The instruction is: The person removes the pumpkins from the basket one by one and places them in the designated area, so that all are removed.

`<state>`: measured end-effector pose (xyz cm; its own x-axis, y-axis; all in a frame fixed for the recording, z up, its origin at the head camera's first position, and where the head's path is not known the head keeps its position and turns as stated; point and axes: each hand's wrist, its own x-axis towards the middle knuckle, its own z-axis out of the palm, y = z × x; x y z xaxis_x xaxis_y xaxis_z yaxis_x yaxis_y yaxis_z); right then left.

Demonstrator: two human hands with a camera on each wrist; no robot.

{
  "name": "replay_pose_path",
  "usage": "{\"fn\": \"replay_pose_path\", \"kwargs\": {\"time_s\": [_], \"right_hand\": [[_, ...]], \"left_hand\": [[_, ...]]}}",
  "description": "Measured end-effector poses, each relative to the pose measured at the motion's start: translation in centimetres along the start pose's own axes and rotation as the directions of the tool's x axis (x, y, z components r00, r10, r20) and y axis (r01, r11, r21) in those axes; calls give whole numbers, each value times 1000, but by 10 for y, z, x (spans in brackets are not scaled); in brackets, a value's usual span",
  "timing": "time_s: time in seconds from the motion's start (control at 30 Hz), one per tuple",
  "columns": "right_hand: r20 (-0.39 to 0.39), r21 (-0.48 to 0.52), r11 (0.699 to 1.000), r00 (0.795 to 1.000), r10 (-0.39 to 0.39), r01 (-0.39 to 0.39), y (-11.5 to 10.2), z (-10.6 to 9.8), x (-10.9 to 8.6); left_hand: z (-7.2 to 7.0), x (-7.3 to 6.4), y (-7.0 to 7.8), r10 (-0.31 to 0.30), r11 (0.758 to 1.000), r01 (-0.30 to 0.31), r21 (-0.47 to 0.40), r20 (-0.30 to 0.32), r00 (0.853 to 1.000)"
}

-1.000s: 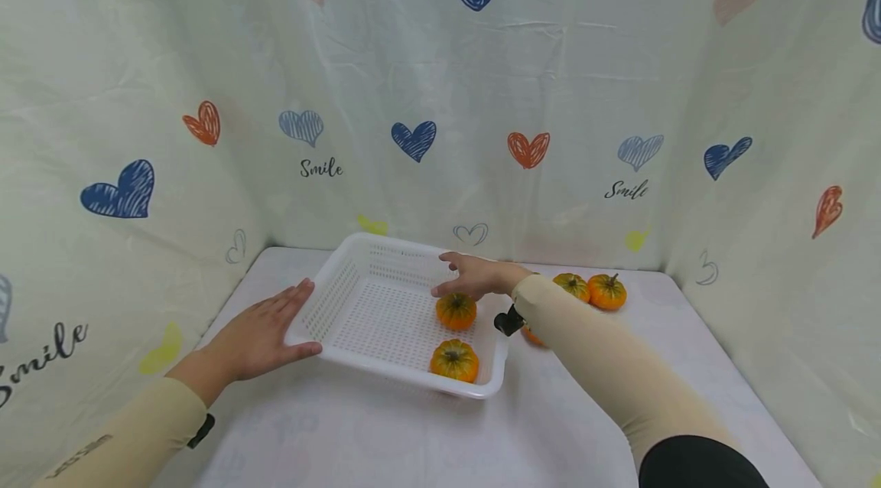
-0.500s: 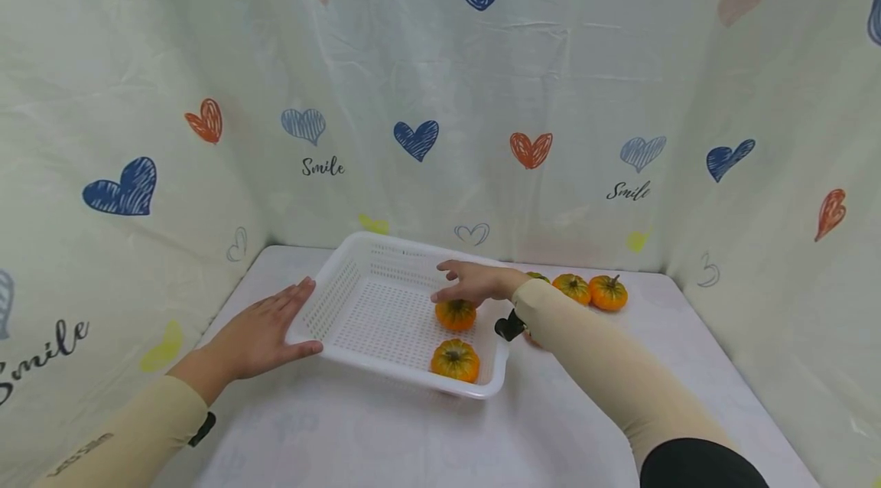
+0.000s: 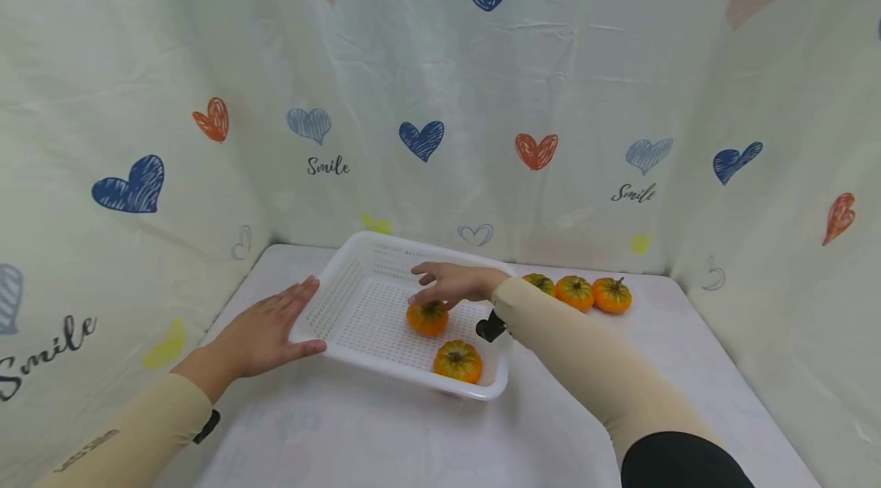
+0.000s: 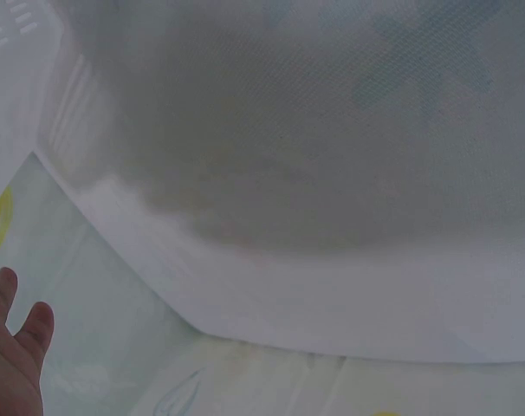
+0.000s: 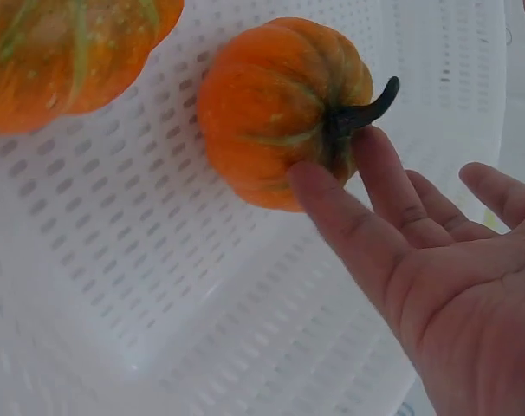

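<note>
Inside one basket (image 3: 399,374), two pumpkins (image 3: 457,362).

Head camera faces forward-down across the table (image 3: 372,434). Right-wrist camera looks closely into the basket (image 5: 245,303), shared with head. Left-wrist camera closely faces a pale surface (image 4: 314,182).

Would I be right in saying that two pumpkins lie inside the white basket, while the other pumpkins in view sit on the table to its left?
Not quite: the head view shows the other pumpkins on the table to the right of the white basket. The two pumpkins do lie inside it.
</note>
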<state>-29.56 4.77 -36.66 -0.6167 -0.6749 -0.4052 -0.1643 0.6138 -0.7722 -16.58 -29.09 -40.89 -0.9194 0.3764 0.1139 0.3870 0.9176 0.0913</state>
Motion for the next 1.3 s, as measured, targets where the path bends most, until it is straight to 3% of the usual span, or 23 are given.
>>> {"fn": "replay_pose_path", "kwargs": {"time_s": [0.17, 0.37, 0.9, 1.17, 1.3], "right_hand": [[-18, 27, 999, 999, -29, 29, 4, -1, 8], [-44, 33, 999, 999, 0, 2, 12, -5, 15], [-3, 14, 1000, 1000, 13, -13, 12, 6, 28], [4, -122, 993, 1000, 7, -6, 13, 14, 38], [3, -139, 990, 1000, 3, -3, 15, 18, 43]], "left_hand": [[-4, 1, 4, 10, 1000, -10, 9, -4, 1000], [-4, 2, 3, 20, 1000, -20, 19, -11, 1000], [2, 3, 1, 5, 1000, -5, 14, -3, 1000], [4, 3, -1, 4, 1000, -4, 17, -10, 1000], [3, 3, 0, 6, 1000, -6, 20, -10, 1000]]}}
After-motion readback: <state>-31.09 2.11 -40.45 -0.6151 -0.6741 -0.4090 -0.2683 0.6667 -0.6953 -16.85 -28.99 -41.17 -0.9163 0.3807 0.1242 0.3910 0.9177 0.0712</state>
